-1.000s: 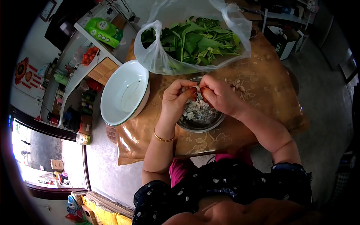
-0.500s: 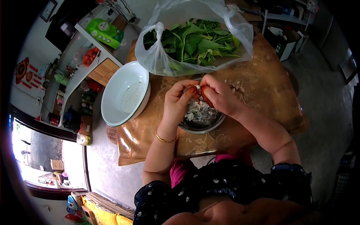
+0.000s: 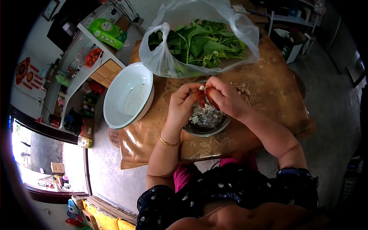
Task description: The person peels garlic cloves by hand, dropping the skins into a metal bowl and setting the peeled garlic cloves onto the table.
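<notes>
A small white garlic clove (image 3: 201, 87) is pinched between the thumb and forefinger of my left hand (image 3: 181, 101). Close beside it, the fingers of my right hand (image 3: 227, 100) are pressed together; what they hold, if anything, is hidden. Both hands are over the far part of a metal bowl (image 3: 209, 134) containing papery, whitish garlic skins (image 3: 207, 115). Reddish-brown colour covers the fingertips. Beyond my right hand, several garlic cloves (image 3: 243, 89) lie loose on the table.
A clear plastic bag (image 3: 151, 59) of leafy greens (image 3: 199, 42) stands at the table's far side. Left of the hands is a white enamel basin (image 3: 111, 103). A patterned brown cloth (image 3: 276, 103) covers the table. Shelves (image 3: 82, 65) stand further left.
The clove now shows more of its white side between the left fingertips, and the right fingertips have drawn slightly apart from it. Otherwise the hands stay over the bowl.
</notes>
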The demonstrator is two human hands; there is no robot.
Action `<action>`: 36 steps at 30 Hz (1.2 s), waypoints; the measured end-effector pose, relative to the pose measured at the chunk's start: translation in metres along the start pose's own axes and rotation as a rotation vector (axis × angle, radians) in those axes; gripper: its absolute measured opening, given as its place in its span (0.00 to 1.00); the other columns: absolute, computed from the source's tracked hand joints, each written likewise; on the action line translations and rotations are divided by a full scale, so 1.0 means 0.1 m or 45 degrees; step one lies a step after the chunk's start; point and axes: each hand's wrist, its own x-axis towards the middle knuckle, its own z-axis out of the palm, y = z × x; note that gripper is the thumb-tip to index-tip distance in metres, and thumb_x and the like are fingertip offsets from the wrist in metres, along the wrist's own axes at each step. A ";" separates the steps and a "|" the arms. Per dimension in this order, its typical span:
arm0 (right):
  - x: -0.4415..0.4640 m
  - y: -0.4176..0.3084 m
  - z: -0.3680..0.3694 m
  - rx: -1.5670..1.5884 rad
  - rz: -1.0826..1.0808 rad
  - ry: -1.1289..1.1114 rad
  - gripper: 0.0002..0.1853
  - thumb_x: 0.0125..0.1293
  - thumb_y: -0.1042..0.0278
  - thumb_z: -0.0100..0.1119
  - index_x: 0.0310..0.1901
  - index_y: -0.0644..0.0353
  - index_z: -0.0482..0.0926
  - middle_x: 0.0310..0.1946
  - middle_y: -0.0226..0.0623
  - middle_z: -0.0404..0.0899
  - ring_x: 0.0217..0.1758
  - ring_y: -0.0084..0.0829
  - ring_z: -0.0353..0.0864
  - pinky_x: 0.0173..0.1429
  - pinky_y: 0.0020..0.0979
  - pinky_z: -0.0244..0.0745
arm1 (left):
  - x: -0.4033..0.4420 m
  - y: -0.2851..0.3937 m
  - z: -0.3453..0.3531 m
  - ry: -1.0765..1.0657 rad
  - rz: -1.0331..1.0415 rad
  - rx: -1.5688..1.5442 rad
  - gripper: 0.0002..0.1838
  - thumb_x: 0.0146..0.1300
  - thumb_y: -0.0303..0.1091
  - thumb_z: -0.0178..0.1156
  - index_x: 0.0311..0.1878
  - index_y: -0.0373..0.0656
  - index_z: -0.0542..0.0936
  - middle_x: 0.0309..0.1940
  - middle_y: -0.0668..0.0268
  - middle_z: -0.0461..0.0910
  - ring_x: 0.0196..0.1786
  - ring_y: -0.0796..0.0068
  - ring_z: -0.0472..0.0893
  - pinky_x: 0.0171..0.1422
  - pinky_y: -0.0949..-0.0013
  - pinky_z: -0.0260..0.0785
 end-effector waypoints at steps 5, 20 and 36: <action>0.00 0.00 0.00 -0.032 -0.054 -0.024 0.04 0.62 0.76 0.42 0.35 0.61 0.69 0.21 0.24 0.66 0.23 0.13 0.60 0.26 0.21 0.57 | 0.01 0.00 -0.02 0.004 -0.119 -0.313 0.10 0.64 0.27 0.52 0.46 0.33 0.75 0.35 0.61 0.79 0.31 0.75 0.76 0.35 0.74 0.69; -0.02 0.00 0.03 -0.329 -0.208 -0.186 0.03 0.58 0.73 0.48 0.30 0.63 0.70 0.20 0.42 0.72 0.26 0.37 0.72 0.32 0.33 0.67 | 0.04 0.05 -0.14 0.052 -0.250 -0.589 0.10 0.66 0.27 0.49 0.46 0.33 0.76 0.30 0.63 0.78 0.28 0.78 0.74 0.33 0.77 0.66; 0.02 0.11 0.01 -0.448 -0.282 -0.082 0.07 0.56 0.82 0.48 0.38 0.65 0.67 0.28 0.44 0.73 0.29 0.39 0.73 0.34 0.34 0.68 | 0.04 0.04 -0.17 0.148 -0.233 -0.437 0.11 0.64 0.23 0.51 0.47 0.32 0.78 0.28 0.66 0.79 0.27 0.82 0.75 0.32 0.80 0.67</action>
